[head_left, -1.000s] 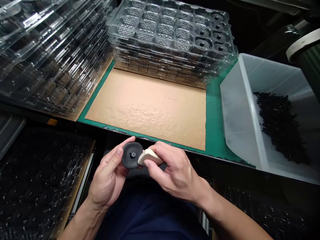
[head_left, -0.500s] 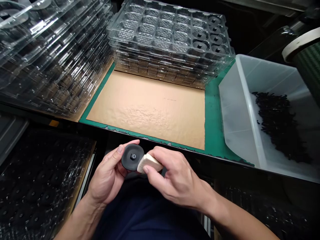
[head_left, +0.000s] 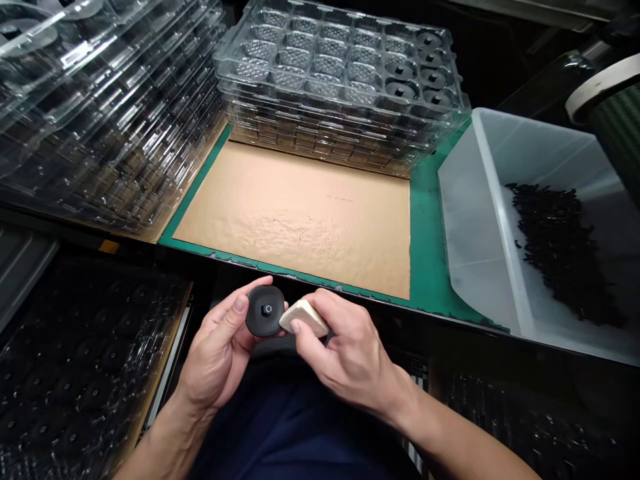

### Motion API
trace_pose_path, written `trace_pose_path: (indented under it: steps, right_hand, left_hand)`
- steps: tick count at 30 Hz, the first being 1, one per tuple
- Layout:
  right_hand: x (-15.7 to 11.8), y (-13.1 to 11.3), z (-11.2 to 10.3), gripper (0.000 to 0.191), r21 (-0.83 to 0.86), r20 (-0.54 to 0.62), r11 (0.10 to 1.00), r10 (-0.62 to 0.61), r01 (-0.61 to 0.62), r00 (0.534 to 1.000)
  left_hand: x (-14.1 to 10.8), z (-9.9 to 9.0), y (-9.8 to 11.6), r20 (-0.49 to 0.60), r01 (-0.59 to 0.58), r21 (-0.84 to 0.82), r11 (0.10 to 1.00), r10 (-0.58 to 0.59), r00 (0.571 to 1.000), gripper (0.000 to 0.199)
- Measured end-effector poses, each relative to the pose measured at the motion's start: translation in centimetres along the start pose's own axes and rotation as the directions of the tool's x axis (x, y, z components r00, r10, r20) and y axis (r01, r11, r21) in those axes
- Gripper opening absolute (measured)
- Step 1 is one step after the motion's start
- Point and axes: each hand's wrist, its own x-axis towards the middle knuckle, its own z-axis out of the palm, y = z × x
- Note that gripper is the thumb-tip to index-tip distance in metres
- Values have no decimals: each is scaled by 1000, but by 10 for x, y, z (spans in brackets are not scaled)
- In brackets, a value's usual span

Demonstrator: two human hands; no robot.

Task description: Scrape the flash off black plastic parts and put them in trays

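Observation:
A round black disc (head_left: 257,321) with a small raised stub at its centre is in my left hand (head_left: 217,347), the thumb on its left rim and the fingers behind it. Its face is turned up toward the camera. My right hand (head_left: 350,340) pinches a pale cream block (head_left: 306,316) between thumb and fingers. The block's left corner lies at the disc's right rim; whether they touch I cannot tell. Both hands are in front of the table's near edge, above my dark blue clothing.
Cardboard (head_left: 300,207) lies on the green table top (head_left: 427,220). Behind it are stacked clear trays (head_left: 330,50), some cells holding black discs. More trays (head_left: 115,113) rise at left. A translucent bin (head_left: 470,220) with black pieces stands right. Lower left is a disc-filled tray (head_left: 85,360).
The disc has turned slightly in my left hand and sits a little higher. The cream block has shifted slightly right and up with my right hand.

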Motion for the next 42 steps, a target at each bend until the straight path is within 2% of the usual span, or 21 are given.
trace_pose_path:
  steps: [2, 5, 9, 11, 14, 15, 17, 21, 26, 28, 29, 30, 32, 33, 35, 36, 38, 40, 42]
  right_hand:
    - [0, 0, -1, 17, -19, -3, 999, -35, 35, 999]
    - [8, 2, -7, 19, -63, 37, 981, -183, 185, 982]
    - [17, 6, -15, 27, -58, 133, 897, -428, 439, 894]
    - [16, 7, -15, 23, -70, 105, 905, -411, 419, 905]
    - [10, 8, -9, 16, -53, 19, 977, -206, 207, 978]
    - [8, 8, -7, 16, -42, 7, 988, -150, 150, 989]
    - [5, 9, -5, 19, -44, 11, 993, -108, 108, 994]
    - [8, 10, -10, 17, -68, 99, 972, -219, 226, 971]
    - [17, 11, -17, 24, -2, 185, 888, -452, 461, 872]
    - [19, 11, -16, 26, 13, 188, 860, -503, 510, 844]
    - [19, 11, -14, 25, -8, 169, 870, -486, 494, 858]
    - [18, 11, -12, 22, -47, 126, 897, -431, 440, 893]
    - [16, 12, -6, 16, -82, 13, 972, -221, 222, 975]
    - [14, 12, -3, 14, -51, -12, 994, -94, 93, 996]
    - [11, 13, 2, 18, 45, 28, 995, 87, -88, 996]
    - [10, 12, 4, 20, 72, 63, 990, 113, -118, 992]
    - [10, 12, 5, 20, 47, 56, 996, 71, -74, 996]
    - [11, 12, 3, 18, -44, 23, 999, -24, 25, 999]
    - [12, 14, -1, 18, -108, 64, 986, -118, 124, 991]
  left_hand:
    - [1, -1, 0, 50, 52, 29, 998, -53, 997, 37]
    - [2, -2, -2, 177, 153, 71, 986, -163, 971, 34]
    - [1, -5, -5, 283, 289, 39, 957, -288, 915, 38]
    - [1, -6, -5, 255, 263, -1, 965, -254, 933, 36]
    - [3, -4, -3, 95, 96, -30, 995, -93, 991, 36]
    - [3, -4, -2, 63, 69, -15, 998, -68, 996, 39]
    - [4, -4, -1, 71, 89, 30, 996, -91, 993, 41]
    - [4, -7, -3, 194, 201, 98, 975, -217, 957, 40]
    - [4, -13, -13, 307, 385, 81, 919, -390, 868, 46]
    - [5, -12, -15, 340, 410, 37, 911, -397, 852, 44]
    - [6, -10, -15, 334, 389, -6, 921, -365, 869, 40]
    - [7, -9, -14, 304, 342, -55, 938, -311, 901, 34]
    - [9, -5, -10, 196, 191, -132, 973, -163, 967, 29]
    - [10, -4, -8, 138, 106, -144, 984, -86, 987, 32]
    - [11, -3, -4, 66, -14, -119, 993, 22, 998, 37]
    - [11, -4, -2, 54, -33, -95, 995, 39, 998, 39]
    - [11, -7, 0, 59, 13, -39, 999, -11, 998, 41]
    - [11, -12, 1, 80, 120, 22, 993, -121, 989, 43]
    - [12, -16, 1, 111, 202, 60, 977, -208, 972, 42]
